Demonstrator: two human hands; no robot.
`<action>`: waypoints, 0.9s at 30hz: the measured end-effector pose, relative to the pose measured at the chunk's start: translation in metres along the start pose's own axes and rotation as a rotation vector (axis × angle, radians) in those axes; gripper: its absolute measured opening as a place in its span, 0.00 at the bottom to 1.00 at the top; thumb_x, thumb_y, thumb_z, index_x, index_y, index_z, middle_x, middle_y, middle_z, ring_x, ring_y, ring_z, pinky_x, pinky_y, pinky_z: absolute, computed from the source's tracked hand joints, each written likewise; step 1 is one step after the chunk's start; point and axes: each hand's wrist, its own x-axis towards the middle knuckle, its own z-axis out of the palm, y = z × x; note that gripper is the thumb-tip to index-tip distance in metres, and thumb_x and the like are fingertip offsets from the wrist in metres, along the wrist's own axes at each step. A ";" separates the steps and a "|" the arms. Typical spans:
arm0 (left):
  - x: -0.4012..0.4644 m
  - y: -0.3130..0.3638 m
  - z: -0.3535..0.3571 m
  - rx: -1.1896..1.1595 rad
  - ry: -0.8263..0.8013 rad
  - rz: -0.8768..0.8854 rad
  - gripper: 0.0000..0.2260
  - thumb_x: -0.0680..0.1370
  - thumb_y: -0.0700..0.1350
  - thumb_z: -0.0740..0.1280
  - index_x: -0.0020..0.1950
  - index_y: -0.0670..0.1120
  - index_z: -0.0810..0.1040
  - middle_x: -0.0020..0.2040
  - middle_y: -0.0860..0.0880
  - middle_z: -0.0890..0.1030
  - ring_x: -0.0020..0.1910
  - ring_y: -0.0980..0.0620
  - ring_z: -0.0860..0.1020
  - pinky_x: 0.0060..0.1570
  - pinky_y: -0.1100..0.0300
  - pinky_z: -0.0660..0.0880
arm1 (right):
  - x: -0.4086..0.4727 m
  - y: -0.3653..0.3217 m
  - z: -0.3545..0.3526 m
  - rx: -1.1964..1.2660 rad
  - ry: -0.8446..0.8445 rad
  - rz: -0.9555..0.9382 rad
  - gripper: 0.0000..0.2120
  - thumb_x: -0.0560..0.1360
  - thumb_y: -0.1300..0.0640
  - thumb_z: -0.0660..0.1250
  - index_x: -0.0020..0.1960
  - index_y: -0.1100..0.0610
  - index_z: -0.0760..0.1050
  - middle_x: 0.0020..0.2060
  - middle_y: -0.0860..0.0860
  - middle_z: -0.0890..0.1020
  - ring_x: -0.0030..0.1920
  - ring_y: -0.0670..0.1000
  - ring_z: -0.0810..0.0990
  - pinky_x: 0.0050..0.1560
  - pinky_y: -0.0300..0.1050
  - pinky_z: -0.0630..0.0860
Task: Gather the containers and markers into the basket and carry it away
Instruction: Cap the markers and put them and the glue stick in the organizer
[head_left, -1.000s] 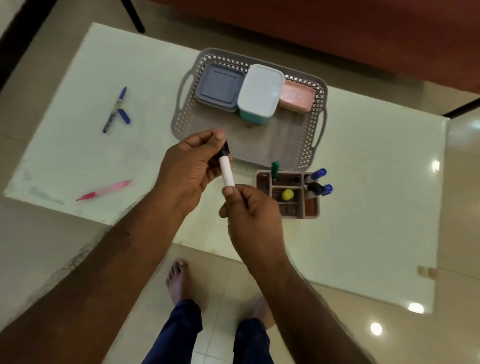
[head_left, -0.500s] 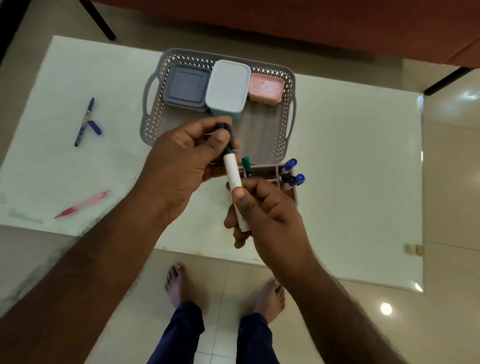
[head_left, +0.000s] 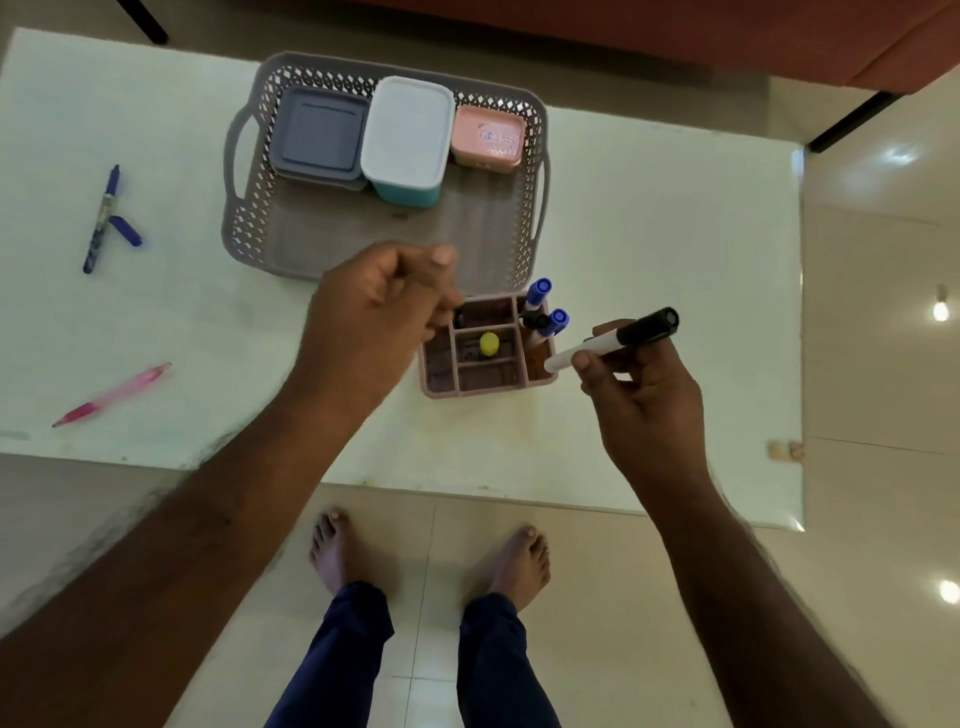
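A grey perforated basket (head_left: 249, 208) on the white table holds three lidded containers: a grey-blue one (head_left: 318, 132), a white one with a teal base (head_left: 408, 135) and a pink one (head_left: 488, 136). In front of it stands a pink compartment organizer (head_left: 485, 374) with blue-capped markers (head_left: 540, 309) and a yellow-topped item. My right hand (head_left: 647, 395) grips a white marker with a black cap (head_left: 615, 338), just right of the organizer. My left hand (head_left: 374, 312) hovers over the organizer's left side, fingers loosely curled, holding nothing.
A blue pen with its loose cap (head_left: 104, 218) lies at the table's left. A pink pen (head_left: 111, 394) lies near the front left edge. The white table (head_left: 649, 249) ends just before my bare feet. A red-brown sofa stands behind the table.
My left hand let go of the marker's black cap end and drew back. My right hand swung the capped marker rightward, beside the organizer.
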 end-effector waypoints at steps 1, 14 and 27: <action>-0.001 -0.006 -0.002 0.030 0.032 -0.020 0.12 0.80 0.53 0.65 0.50 0.46 0.81 0.42 0.51 0.86 0.41 0.52 0.84 0.40 0.62 0.81 | 0.001 0.005 0.003 -0.011 0.011 -0.004 0.09 0.75 0.51 0.70 0.54 0.45 0.74 0.45 0.37 0.83 0.46 0.40 0.82 0.39 0.26 0.72; -0.023 -0.059 -0.002 0.286 -0.125 -0.138 0.07 0.79 0.54 0.66 0.48 0.52 0.81 0.41 0.55 0.85 0.40 0.58 0.83 0.47 0.52 0.81 | 0.017 0.038 0.042 -0.354 -0.011 -0.083 0.06 0.77 0.52 0.68 0.54 0.49 0.77 0.47 0.40 0.76 0.41 0.31 0.76 0.36 0.25 0.66; -0.025 -0.096 -0.053 0.275 -0.053 -0.232 0.07 0.78 0.56 0.66 0.45 0.56 0.80 0.41 0.59 0.85 0.38 0.57 0.83 0.47 0.48 0.81 | -0.009 0.044 0.032 -0.296 -0.003 0.089 0.22 0.70 0.47 0.76 0.61 0.45 0.73 0.51 0.40 0.80 0.45 0.38 0.80 0.40 0.36 0.75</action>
